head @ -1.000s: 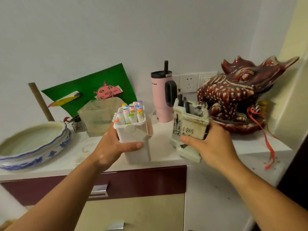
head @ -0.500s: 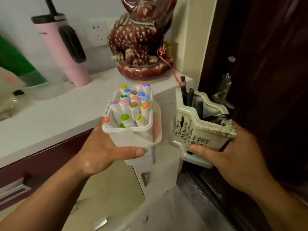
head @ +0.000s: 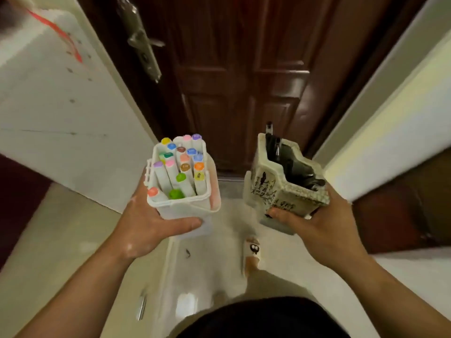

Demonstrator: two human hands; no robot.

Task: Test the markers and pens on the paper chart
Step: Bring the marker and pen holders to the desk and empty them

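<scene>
At nine o'clock left hand (head: pixel 144 228) grips white plastic marker box (head: pixel 185 209); at three, right hand (head: pixel 324 228) grips cream ceramic pen holder (head: pixel 305 197), script (head: pixel 264 189) unreadable.

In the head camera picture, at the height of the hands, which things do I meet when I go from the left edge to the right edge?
white cabinet → left hand → box of markers → pen holder → right hand → white wall
</scene>
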